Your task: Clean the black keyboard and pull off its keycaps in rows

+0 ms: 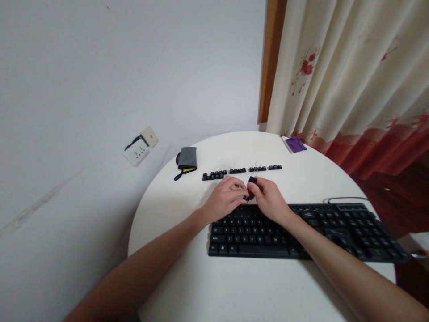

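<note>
A black keyboard (301, 230) lies on a round white table (234, 277). Both hands meet just beyond its far edge. My left hand (224, 201) has its fingers curled and pinches a small black keycap (247, 197) at the fingertips. My right hand (270, 199) is closed on a small black key puller (252, 180) whose top shows above the fingers. A row of removed black keycaps (241, 171) lies on the table behind the hands.
A grey and yellow pouch (186, 160) with a black strap sits at the table's back left. A purple cloth (295, 144) lies at the back right, near the flowered curtain (351, 80). A wall socket (140, 146) is on the white wall.
</note>
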{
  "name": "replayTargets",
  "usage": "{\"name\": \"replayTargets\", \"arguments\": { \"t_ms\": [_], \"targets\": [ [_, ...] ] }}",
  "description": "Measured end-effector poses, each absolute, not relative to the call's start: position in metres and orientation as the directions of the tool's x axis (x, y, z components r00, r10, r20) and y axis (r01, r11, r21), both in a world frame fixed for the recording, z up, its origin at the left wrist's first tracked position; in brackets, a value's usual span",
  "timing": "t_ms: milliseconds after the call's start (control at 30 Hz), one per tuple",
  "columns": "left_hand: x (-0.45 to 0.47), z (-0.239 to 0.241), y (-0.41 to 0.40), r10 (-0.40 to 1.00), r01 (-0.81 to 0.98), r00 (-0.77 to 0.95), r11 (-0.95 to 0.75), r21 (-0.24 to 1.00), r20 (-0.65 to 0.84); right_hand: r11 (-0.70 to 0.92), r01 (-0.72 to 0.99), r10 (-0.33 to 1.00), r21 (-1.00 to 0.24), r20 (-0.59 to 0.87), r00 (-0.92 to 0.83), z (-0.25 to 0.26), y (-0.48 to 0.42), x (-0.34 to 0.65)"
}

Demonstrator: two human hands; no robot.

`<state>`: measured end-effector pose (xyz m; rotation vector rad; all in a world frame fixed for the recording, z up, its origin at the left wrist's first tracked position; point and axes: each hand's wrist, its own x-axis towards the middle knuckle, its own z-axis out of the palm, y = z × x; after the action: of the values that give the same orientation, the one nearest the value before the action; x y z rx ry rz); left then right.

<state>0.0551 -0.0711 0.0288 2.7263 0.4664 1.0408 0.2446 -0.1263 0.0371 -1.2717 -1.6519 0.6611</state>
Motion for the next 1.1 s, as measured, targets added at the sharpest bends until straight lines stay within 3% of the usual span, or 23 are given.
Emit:
{"name": "replayTargets", "arguments": {
  "t_ms": [267,433,600,867,1100],
  "targets": [
    [0.058,0.030,-0.074,0.361,0.171,0.682,-0.924,0.342,0.636,0.304,0.433,0.944,-0.849,0.329,-0.017,0.037,-0.126,0.244],
    [0.047,0.030,-0.050,0.551,0.438,0.529,-0.829,0.348,0.646,0.257,0.380,0.959,-0.889,0.282,0.012,0.034,-0.125,0.244],
    [0.037,0.018,-0.022,0.730,0.710,0.427,-0.636,0.302,0.534,0.241,0.414,0.964,-0.878,0.267,0.007,0.032,-0.125,0.243],
    [0.035,0.006,-0.014,0.790,0.788,0.398,-0.554,0.266,0.466,0.240,0.421,0.963,-0.875,0.271,0.015,0.031,-0.124,0.243],
    [0.036,0.006,-0.013,0.811,0.827,0.314,-0.489,0.279,0.493,0.243,0.422,0.962,-0.874,0.274,0.015,0.032,-0.125,0.243]
  ]
}}
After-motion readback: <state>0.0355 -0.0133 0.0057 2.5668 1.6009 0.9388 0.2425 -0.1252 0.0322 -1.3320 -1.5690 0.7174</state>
